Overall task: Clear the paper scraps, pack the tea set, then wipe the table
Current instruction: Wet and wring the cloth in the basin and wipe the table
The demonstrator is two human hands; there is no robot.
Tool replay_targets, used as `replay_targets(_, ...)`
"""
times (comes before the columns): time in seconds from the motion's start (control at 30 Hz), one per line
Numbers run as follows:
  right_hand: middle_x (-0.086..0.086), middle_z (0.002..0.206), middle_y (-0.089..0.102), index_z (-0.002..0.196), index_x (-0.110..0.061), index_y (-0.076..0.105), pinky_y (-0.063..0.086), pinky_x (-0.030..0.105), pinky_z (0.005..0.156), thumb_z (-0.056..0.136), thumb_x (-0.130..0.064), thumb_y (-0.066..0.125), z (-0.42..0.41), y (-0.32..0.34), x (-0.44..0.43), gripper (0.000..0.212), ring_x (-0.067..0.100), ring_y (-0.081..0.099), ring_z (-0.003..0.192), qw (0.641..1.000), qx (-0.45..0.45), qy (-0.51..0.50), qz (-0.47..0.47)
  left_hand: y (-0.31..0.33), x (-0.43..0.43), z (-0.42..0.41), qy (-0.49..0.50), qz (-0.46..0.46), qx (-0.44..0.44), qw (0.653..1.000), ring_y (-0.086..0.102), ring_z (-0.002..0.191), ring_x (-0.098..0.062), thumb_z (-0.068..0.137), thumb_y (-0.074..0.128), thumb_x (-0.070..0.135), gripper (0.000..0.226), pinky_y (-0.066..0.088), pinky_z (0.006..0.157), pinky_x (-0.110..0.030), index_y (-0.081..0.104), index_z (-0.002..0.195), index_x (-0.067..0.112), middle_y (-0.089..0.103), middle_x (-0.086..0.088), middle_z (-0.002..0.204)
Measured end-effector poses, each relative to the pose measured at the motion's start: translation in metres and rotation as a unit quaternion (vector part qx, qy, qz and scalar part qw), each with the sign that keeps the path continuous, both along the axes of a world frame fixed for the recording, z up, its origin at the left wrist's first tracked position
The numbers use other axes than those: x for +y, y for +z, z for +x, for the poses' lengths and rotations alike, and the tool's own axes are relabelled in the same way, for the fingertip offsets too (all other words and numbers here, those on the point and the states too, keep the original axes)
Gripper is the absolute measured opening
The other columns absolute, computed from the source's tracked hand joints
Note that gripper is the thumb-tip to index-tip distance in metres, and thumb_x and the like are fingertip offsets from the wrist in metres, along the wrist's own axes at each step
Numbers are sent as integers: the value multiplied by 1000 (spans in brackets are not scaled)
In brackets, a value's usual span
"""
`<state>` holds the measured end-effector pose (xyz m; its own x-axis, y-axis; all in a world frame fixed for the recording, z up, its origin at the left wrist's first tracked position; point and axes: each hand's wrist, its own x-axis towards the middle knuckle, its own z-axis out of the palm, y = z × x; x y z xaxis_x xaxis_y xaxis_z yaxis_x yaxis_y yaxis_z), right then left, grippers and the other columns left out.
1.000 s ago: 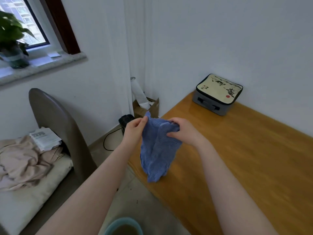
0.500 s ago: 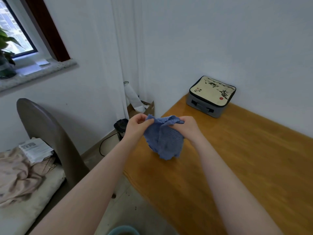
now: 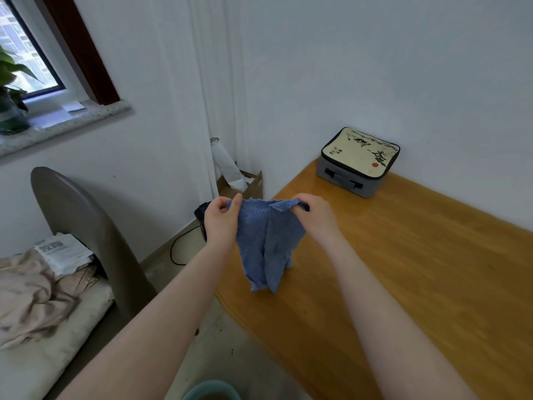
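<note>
A blue knitted cloth point(image 3: 266, 243) hangs in the air over the near left corner of the wooden table point(image 3: 418, 269). My left hand point(image 3: 220, 222) pinches its top left edge and my right hand point(image 3: 315, 217) pinches its top right edge, so the cloth is spread between them and droops down toward the tabletop. A grey zipped tea set case point(image 3: 357, 161) with a cream lid and ink painting stands shut at the far corner of the table against the wall.
A chair back point(image 3: 86, 226) and a bed with a beige blanket point(image 3: 31, 295) and newspaper point(image 3: 62, 251) lie to the left. A cardboard box point(image 3: 248, 186) and a black device point(image 3: 202, 215) sit on the floor by the wall. A blue bucket rim point(image 3: 212, 391) shows at the bottom.
The cloth was bunched up between my hands half a second ago. Now my hands have moved apart and the cloth hangs spread out again.
</note>
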<state>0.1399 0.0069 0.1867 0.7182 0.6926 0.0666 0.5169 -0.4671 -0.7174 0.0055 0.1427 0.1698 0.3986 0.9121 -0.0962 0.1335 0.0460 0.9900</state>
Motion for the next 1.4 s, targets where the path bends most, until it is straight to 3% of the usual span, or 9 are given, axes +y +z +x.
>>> replay_targets(0.1,-8,104,66,109,-27,69,45,31,70,102,-28,41,2,2,-3,29,13,57,93,999,-36,24,-13,7,5,-1,10,-54,-13,998,64,86,-22,86,68,38,14,56,72,-40,61,91,28,65,-5,96)
replay_targets(0.23,-2,120,60,116,-25,69,44,29,86,102,-18,41,13,1,-8,32,13,51,112,999,-16,14,32,20,13,-6,0,-61,-39,997,58,76,-15,93,62,25,14,50,60,-28,59,107,24,60,-1,85)
replay_targets(0.37,-1,117,57,105,-16,73,40,23,90,96,-7,52,18,9,-13,24,15,51,114,994,59,10,92,25,28,-12,-92,6,13,996,52,69,-22,94,52,9,18,44,62,-35,53,93,26,57,-11,79)
replay_targets(0.57,-1,128,59,93,-20,75,41,37,105,89,-13,67,1,20,-8,11,13,51,121,986,84,79,121,29,17,6,-205,112,101,967,50,60,-21,89,49,-3,41,44,58,-34,68,63,22,58,-1,62)
replay_targets(0.83,-12,95,65,66,-15,70,46,38,94,87,-28,71,-16,15,10,25,8,58,98,986,52,83,133,49,-7,23,-207,-6,76,975,55,75,-23,86,62,14,15,51,76,-35,70,75,6,59,-13,74)
replay_targets(0.97,-6,95,59,69,-17,68,38,22,76,89,-27,67,-17,11,15,22,4,51,88,990,21,32,135,44,-7,10,-302,103,114,941,60,73,-4,84,70,43,24,46,70,-14,74,88,19,65,9,76)
replay_targets(1.07,-4,101,57,75,-18,69,36,18,75,92,-33,64,-17,9,14,23,7,51,94,993,23,61,101,43,0,5,-327,133,113,929,64,90,2,80,75,35,25,50,74,-12,74,102,23,71,12,95)
replay_targets(1.27,-1,114,56,95,-16,73,39,22,87,97,-34,55,-17,15,3,26,9,50,106,987,85,105,84,42,3,-1,-330,193,165,909,49,61,-1,79,78,21,10,41,55,-9,68,79,18,57,8,69)
replay_targets(1.4,6,87,58,82,-4,66,40,34,70,102,-35,39,-13,17,3,45,20,52,78,991,78,102,-40,40,3,-3,-343,255,153,891,49,61,-5,78,75,11,17,45,60,-20,61,72,20,58,3,70)
